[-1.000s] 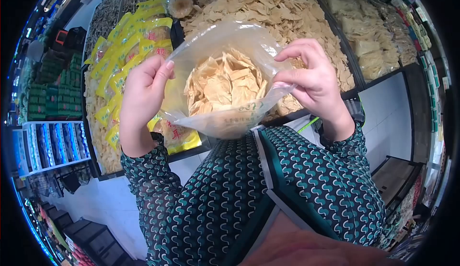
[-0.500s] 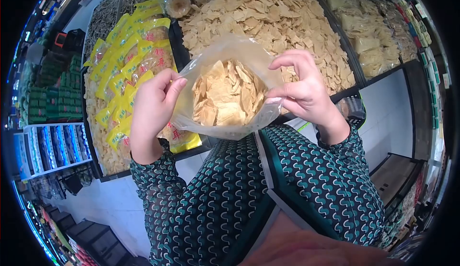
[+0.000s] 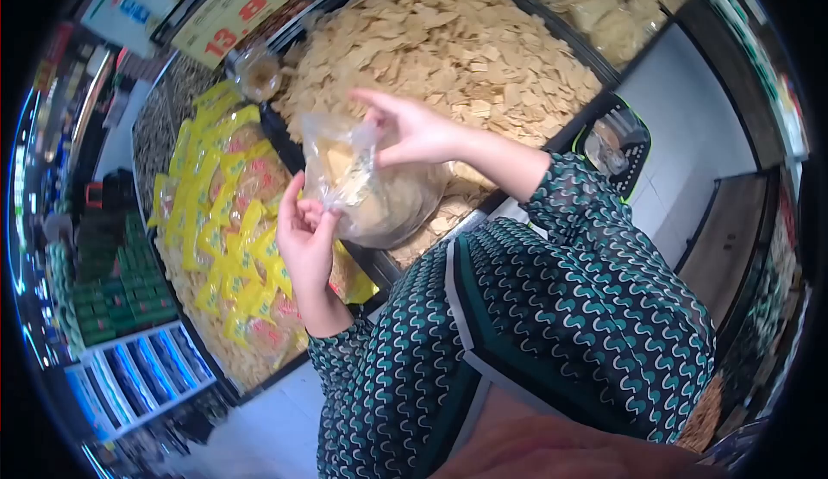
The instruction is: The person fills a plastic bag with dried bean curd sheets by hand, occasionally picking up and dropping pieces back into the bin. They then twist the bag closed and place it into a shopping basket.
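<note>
A clear plastic bag holding pale tan dried flakes hangs in front of my chest, over the near edge of the bulk bin. My left hand is at the left of its gathered mouth, thumb and fingers pinching the film. From the right, my right hand grips the upper part of the bag between thumb and curled fingers, with the index finger stretched out. The bag's neck is bunched and tilted toward the left, so its opening is hard to make out. Behind it lies a large heap of the same kind of flakes.
Yellow printed packets fill the display to the left. A price sign reading 13.8 stands at the back left. To the right are a black basket with a green rim and more bagged goods. Blue-and-white shelving stands lower left.
The bag's wide-open mouth has been drawn together and turned left. My right hand has moved left across the bag; my left hand has moved right and slightly down. The view has rotated.
</note>
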Tool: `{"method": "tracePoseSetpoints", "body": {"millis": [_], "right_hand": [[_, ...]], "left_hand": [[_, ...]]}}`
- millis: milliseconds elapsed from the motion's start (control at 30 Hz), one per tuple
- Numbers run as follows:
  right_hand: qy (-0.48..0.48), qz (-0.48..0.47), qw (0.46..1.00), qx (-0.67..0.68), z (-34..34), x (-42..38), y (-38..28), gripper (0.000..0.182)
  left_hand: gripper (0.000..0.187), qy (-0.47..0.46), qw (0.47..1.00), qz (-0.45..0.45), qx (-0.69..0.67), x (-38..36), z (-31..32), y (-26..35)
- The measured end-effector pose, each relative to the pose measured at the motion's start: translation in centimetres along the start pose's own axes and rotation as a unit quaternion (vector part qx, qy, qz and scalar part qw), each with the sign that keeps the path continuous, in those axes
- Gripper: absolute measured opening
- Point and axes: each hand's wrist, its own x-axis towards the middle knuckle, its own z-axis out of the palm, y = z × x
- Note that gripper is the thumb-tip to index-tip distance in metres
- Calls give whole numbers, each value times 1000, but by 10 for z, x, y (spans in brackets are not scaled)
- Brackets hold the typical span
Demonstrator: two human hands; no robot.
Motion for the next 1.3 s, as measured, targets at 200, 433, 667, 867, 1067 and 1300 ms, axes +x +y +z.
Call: {"method": "tracePoseSetpoints", "body": {"millis": [200,433,667,867,1067,1300], "right_hand": [[167,-63,976,-127,25,-11,-8,11],[252,-42,965,-51,41,-19,-10,15],[192,-21,951,-243,31,-46,-21,49],[196,24,934,-297,29,-41,-17,22],[285,-107,936,-179,26,-60,-58,10],[376,-326,820,-285,15,-119,-102,26]], "left_hand": [[26,23,979,22,203,3,-31,-12],[7,23,976,80,200,13,-42,-1],[12,-103,984,64,130,23,-20,17],[12,-107,976,56,179,43,-28,0],[18,-28,950,295,99,27,8,43],[17,1,890,454,35,-11,59,96]]}}
